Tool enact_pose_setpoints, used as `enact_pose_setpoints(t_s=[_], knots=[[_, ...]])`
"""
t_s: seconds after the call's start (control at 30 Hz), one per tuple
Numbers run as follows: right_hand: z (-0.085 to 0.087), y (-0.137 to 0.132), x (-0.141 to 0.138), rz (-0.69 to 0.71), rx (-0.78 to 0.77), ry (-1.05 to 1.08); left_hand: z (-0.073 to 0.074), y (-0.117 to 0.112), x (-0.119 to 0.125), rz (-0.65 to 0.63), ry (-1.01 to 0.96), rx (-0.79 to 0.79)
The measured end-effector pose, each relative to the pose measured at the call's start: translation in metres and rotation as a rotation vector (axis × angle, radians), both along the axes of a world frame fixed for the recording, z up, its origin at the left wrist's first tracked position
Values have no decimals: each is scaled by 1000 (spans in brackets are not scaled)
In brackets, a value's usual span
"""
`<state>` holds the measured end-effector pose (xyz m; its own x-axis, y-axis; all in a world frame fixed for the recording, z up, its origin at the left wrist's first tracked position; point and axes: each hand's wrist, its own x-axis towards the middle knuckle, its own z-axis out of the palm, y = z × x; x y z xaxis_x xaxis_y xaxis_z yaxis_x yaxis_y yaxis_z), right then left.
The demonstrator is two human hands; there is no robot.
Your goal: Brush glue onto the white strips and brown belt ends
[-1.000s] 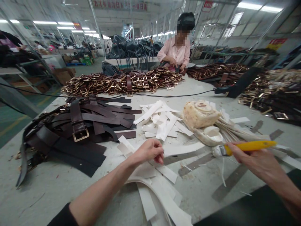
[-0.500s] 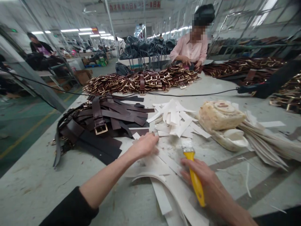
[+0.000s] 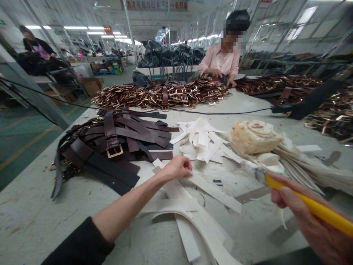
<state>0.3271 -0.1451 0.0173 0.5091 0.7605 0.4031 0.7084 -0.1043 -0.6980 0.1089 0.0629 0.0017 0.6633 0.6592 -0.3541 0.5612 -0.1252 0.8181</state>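
My left hand (image 3: 180, 168) is closed at the middle of the table, its fingertips pinching the near end of a white strip (image 3: 216, 193) that lies slanting to the right. My right hand (image 3: 303, 209) grips a paintbrush (image 3: 306, 198) by its yellow handle. The brush's white-coated, blurred bristles point left, just in front of a crusted cream-coloured container (image 3: 255, 137) with a white scooped lip. Below my left hand, long white strips (image 3: 184, 232) overlap, one of them curled. Beyond it is a heap of shorter white strips (image 3: 202, 141).
Dark brown belts (image 3: 129, 132) with a gold buckle lie at left. Behind them stretches a pile of buckled belts (image 3: 162, 94), a black cable (image 3: 220, 112) running before it. A bundle of pale strips (image 3: 300, 165) lies right. Across the table stands a co-worker in a pink shirt (image 3: 217, 60).
My right hand has swung right with the paintbrush, from over the strips to the cream container. My left hand stays near the same place, now more tightly closed. The view has shifted slightly.
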Motion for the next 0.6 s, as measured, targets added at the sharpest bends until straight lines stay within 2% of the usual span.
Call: enact_pose_setpoints(t_s=[0.1,0.2,0.3,0.47,0.6], knots=[[1,5,1,53,44,202,-7,-9,25,45,-100,-155],[-10,21,-5,79,-7,403,-18,-18,42,50,-92,-193],[-23,43,-19,108,-79,544,-24,-22,47,60,-79,-231],[-32,65,-31,187,-174,533,-23,-22,48,157,-85,-403],[-29,61,-26,102,-185,446,-24,-21,49,189,-120,-436]])
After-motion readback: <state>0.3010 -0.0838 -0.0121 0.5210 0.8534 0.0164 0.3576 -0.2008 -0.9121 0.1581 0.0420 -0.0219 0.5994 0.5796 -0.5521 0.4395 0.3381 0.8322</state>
